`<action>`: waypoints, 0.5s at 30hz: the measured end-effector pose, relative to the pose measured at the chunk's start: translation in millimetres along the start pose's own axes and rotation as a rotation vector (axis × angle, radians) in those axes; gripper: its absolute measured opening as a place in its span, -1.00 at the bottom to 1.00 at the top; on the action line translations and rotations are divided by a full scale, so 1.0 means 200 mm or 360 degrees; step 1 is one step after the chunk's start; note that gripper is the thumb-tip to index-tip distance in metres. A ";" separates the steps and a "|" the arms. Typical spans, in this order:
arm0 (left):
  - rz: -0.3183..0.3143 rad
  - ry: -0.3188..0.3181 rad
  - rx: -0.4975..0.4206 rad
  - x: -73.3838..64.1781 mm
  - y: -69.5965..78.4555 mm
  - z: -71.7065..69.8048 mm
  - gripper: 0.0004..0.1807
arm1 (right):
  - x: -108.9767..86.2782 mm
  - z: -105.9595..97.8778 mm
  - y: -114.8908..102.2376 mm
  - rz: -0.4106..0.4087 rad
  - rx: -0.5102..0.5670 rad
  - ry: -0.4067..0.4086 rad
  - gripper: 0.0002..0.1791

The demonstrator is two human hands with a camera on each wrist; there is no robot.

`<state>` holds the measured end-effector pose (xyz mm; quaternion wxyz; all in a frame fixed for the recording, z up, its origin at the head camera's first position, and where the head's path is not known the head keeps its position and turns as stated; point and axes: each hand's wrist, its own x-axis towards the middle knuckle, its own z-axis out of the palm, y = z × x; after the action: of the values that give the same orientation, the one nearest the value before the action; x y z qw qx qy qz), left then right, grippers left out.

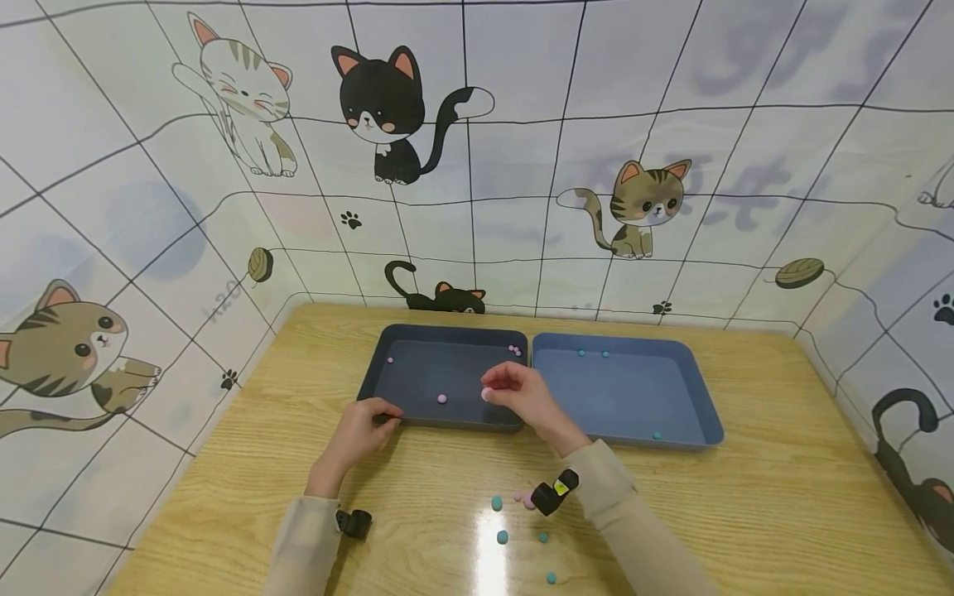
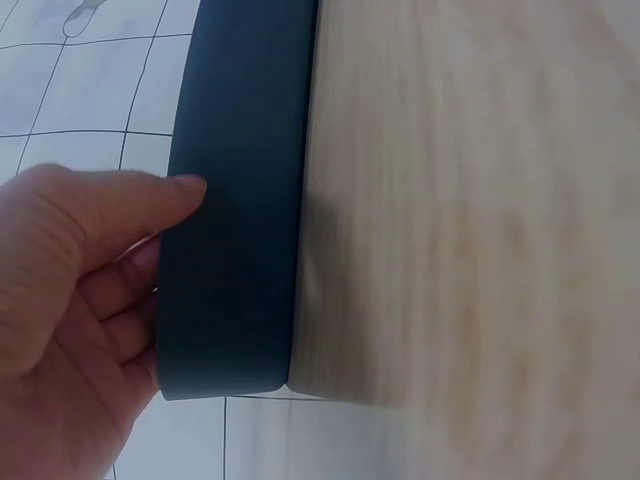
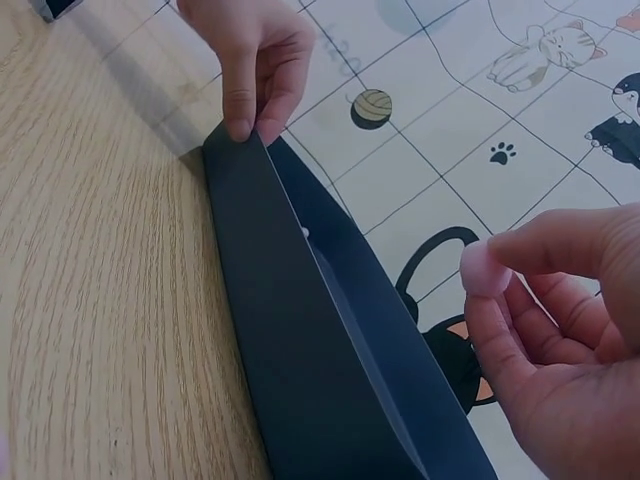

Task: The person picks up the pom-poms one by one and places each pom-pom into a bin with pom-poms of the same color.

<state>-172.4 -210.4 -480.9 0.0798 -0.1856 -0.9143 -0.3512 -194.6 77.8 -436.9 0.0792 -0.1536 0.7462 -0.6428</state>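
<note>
My right hand (image 1: 525, 399) pinches a pink ball (image 3: 485, 269) between thumb and fingertips, above the right part of the dark tray (image 1: 417, 377). At that tray's front left corner, my left hand (image 1: 367, 430) grips the rim. In the left wrist view the thumb (image 2: 188, 190) lies against the tray's outer wall while the other fingers go behind the rim. Inside the dark tray are a larger pink ball (image 1: 442, 399), a small pink ball (image 1: 390, 360) at the left and several small pink balls (image 1: 514, 350) in the back right corner.
Right beside it stands a blue tray (image 1: 626, 389) with 3 teal balls, one (image 1: 657, 435) near its front wall. Several teal balls (image 1: 503, 537) and pink balls (image 1: 517, 497) lie on the wooden table (image 1: 782, 463) in front. A cat-patterned sheet (image 1: 522, 165) hangs behind the table.
</note>
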 end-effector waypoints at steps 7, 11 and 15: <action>-0.0030 -0.0086 -0.0096 0.02 -0.01 -0.01 -0.89 | 0.04 0.01 0.06 0.0082 0.0032 0.0031 -0.75; -0.0052 -0.0100 -0.0106 0.02 -0.01 -0.02 -0.89 | 0.06 0.01 0.06 0.0109 0.0099 0.0040 -0.74; -0.0079 -0.0094 -0.0105 0.02 -0.02 -0.01 -0.90 | 0.09 0.02 0.08 0.0137 0.0177 0.0065 -0.73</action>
<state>-178.2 -213.1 -480.3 0.0380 -0.1758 -0.9084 -0.3775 -212.5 69.9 -450.9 0.1000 -0.1037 0.7167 -0.6823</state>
